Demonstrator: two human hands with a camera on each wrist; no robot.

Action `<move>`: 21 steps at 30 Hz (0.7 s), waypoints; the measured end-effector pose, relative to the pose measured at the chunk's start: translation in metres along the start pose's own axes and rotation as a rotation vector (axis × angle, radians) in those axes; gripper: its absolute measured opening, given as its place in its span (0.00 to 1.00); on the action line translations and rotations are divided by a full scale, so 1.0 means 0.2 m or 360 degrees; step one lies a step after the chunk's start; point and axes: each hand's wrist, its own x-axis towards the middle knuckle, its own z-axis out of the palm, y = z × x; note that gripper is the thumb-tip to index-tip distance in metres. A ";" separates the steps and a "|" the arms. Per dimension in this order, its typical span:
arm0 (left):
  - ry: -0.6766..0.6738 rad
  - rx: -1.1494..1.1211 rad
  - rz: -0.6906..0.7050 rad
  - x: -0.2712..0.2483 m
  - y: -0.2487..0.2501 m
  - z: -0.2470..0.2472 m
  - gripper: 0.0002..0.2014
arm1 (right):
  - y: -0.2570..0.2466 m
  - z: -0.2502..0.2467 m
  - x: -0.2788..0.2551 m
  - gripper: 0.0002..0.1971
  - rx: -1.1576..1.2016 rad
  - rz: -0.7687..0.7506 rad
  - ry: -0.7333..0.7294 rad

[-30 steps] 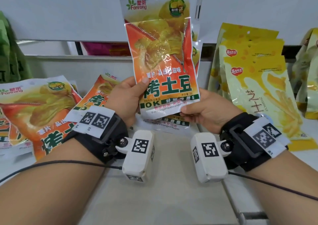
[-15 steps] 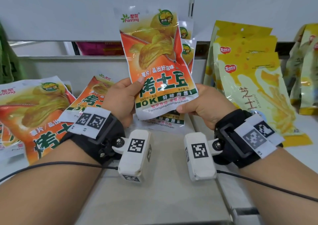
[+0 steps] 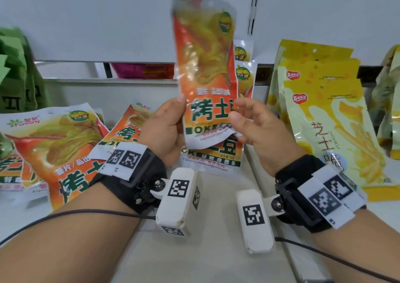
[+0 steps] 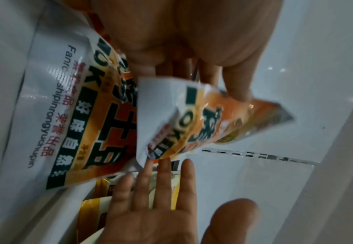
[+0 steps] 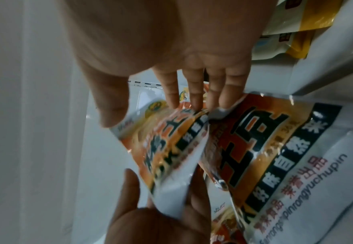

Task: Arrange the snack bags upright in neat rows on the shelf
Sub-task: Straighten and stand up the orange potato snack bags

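- The left hand (image 3: 166, 129) is gripping the lower left edge of an orange snack bag (image 3: 205, 66), with the thumb lying on the front of the bag and the other fingers behind it.
- This held bag is standing upright in the upper centre of the head view, raised above the shelf (image 3: 205, 250), and its print is looking blurred.
- The right hand (image 3: 257, 129) is staying just beside the lower right edge of the same bag with fingers straight and spread; the left wrist view is showing its fingertips (image 4: 165, 165) close to the bag's bottom corner, but I cannot tell if they are touching it.
- Behind the held bag, more orange bags of the same kind (image 3: 220, 153) are standing upright in a row against the back wall, in the centre of the frame.
- In the lower left of the head view, several orange bags (image 3: 54, 144) are lying flat and overlapping on the shelf.
- On the right side, a row of yellow snack bags (image 3: 329, 118) is leaning upright, one behind another.
- At the far left edge, green bags (image 3: 15, 77) are standing.
- At the far right edge, pale bags (image 3: 389, 101) are partly showing.
- A pink package (image 3: 142, 70) is lying on the farther shelf level, in the upper middle left.
- Both wrists are wearing black straps with white camera units, and cables are running down from them.
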 end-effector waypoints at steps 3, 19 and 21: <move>-0.0253 -0.0046 -0.0047 -0.01 0.02 0.01 0.30 | 0.01 0.00 -0.01 0.32 0.0116 -0.0029 -0.0120; -0.0336 0.0235 -0.0056 -0.01 -0.03 -0.01 0.22 | 0.03 -0.02 0.01 0.17 0.0594 0.0042 0.0017; -0.0303 0.0251 -0.0034 -0.01 -0.03 -0.02 0.21 | 0.05 -0.03 0.01 0.16 0.0592 0.0058 0.0008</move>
